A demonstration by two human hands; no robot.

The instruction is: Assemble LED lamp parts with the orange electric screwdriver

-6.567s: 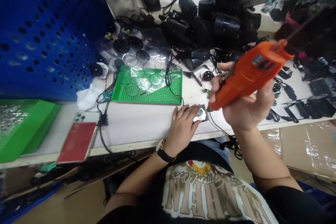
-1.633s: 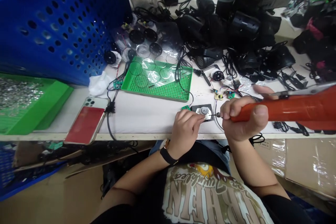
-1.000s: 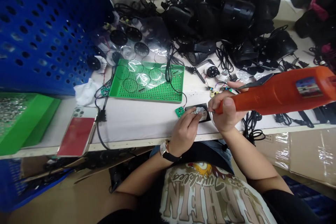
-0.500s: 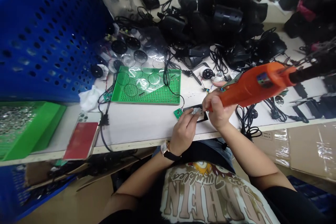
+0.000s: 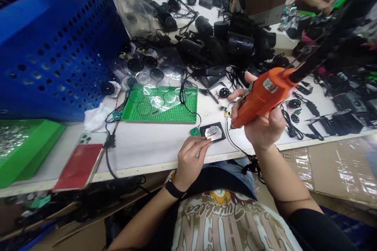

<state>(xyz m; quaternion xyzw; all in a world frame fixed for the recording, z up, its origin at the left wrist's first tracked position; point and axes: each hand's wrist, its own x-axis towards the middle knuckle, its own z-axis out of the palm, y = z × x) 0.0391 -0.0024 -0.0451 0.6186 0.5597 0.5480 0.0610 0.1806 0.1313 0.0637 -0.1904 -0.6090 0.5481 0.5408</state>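
My right hand (image 5: 266,127) is wrapped round an orange electric screwdriver (image 5: 265,96), held above the bench with its tip pointing down and left. A round grey motor-like part (image 5: 212,130) sits on a white plate in a dark rectangular holder (image 5: 220,135). At the plate's near edge, the fingertips of my left hand (image 5: 191,159) are pinched together; what lies between them is too small to make out. A small green circuit board (image 5: 194,131) rests just left of the holder. Near the screwdriver tip lies a small yellowish board (image 5: 227,113) with wires.
A shallow green tray (image 5: 126,114) holds clear discs and small screws. To the left are a blue perforated crate (image 5: 73,98), a green bin of metal parts (image 5: 44,141) and a red-backed phone (image 5: 78,166). Black housings (image 5: 240,43) and cables crowd the back; another person's arm (image 5: 312,0) shows far right.
My right hand has lifted the screwdriver up and right, away from the grey part. My left fingers have drawn back to the plate's near edge, uncovering it. The camera view has tilted upward.
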